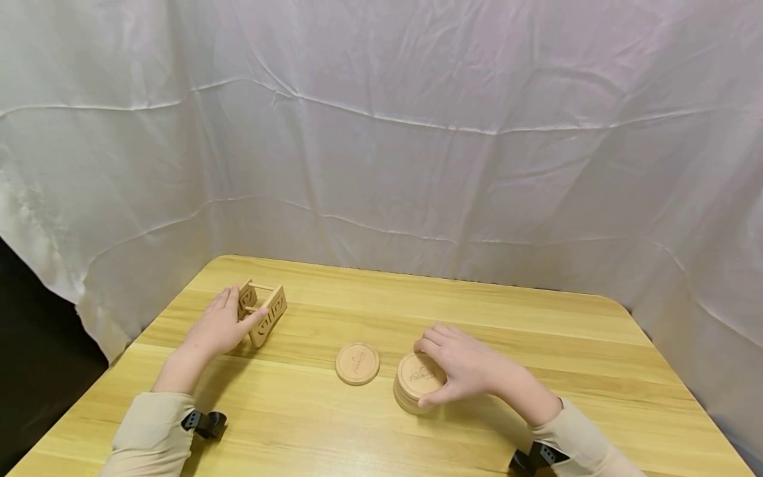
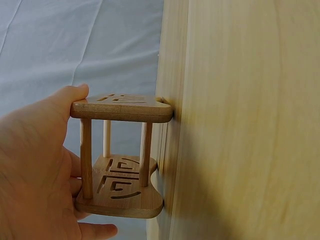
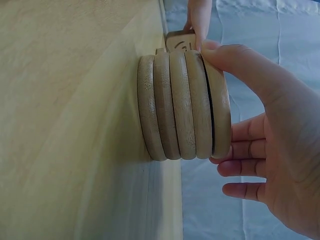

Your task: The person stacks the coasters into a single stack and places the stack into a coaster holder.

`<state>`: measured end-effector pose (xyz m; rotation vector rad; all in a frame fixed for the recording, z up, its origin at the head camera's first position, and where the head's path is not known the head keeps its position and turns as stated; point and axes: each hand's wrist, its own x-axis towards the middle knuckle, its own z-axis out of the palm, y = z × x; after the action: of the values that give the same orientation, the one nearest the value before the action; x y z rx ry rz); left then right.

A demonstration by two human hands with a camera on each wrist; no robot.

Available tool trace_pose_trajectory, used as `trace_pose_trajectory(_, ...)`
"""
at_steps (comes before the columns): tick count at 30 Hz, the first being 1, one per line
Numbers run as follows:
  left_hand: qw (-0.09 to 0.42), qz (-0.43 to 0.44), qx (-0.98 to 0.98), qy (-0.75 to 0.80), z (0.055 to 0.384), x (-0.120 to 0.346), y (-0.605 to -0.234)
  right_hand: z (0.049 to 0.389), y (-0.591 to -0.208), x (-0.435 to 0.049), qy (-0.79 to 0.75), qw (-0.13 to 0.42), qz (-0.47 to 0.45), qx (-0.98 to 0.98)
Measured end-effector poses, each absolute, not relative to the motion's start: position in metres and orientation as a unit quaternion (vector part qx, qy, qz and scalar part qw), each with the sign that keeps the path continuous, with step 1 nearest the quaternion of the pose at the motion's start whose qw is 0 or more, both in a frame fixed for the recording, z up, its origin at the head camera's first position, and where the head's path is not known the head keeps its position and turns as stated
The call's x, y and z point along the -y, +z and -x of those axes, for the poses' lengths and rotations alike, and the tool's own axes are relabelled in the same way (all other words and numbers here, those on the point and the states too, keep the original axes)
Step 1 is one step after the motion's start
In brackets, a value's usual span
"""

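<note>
On the left side of the table stands a small wooden coaster holder (image 1: 276,311) with cut-out side panels joined by round rods. My left hand (image 1: 216,326) grips it, thumb on one side panel (image 2: 120,114) and fingers at the opposite one. My right hand (image 1: 467,364) is at a stack of round wooden coasters (image 1: 408,399). In the right wrist view, thumb and fingers pinch the top coaster (image 3: 220,110) by its edge, and a thin dark gap shows beneath it. One single coaster (image 1: 357,364) lies flat between the stack and the holder.
The wooden table (image 1: 286,424) has rounded far corners. A pale, wrinkled curtain (image 1: 381,165) hangs behind it and along both sides. Black wrist cameras are strapped over both sleeves (image 1: 152,427).
</note>
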<state>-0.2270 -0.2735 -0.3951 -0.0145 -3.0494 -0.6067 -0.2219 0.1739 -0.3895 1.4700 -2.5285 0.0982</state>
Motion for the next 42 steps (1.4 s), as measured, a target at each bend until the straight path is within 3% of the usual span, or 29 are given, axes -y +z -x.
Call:
trace_pose_trajectory(32,0.012,0.004,0.98,-0.197,0.2267,0.2744,-0.3948,0.2183,-0.3847,-0.1735,0.046,0.044,-0.46,0.885)
trace_pose_trajectory(42,0.015,0.006,0.98,-0.198,0.2263,0.2736,-0.3941,0.2183,-0.3854,-0.1752,0.043,0.05,-0.465,0.883)
